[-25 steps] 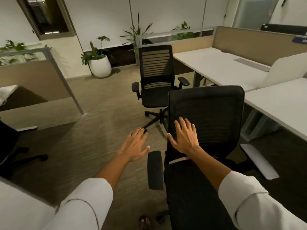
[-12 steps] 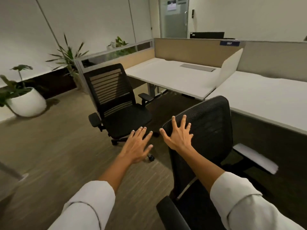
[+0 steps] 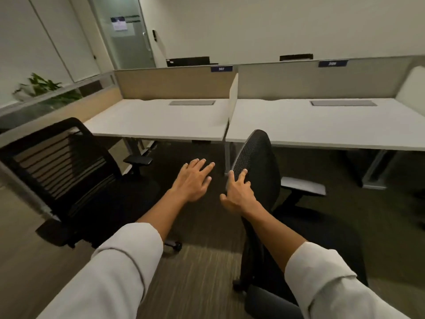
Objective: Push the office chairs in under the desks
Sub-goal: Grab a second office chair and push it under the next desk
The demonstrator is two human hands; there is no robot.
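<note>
A black mesh office chair (image 3: 259, 171) stands in front of the right white desk (image 3: 322, 125), its backrest turned edge-on to me and its seat outside the desk. My right hand (image 3: 238, 194) rests on the left edge of that backrest with the fingers spread and the thumb free. Beside it my left hand (image 3: 195, 178) hovers flat and open, touching nothing. A second black chair (image 3: 64, 166) with a slatted back stands at the left, in front of the left white desk (image 3: 161, 120) and turned at an angle to it.
A white divider panel (image 3: 232, 97) separates the two desks, and low partition screens run behind them. A glass-topped partition with plants (image 3: 39, 86) closes the left side. A frosted glass door (image 3: 124, 35) is at the back. Carpet lies between the chairs.
My view has swung right to face the two desks. The near chair has rotated so its back is edge-on, and my right hand has slid from the flat of the backrest to its left edge.
</note>
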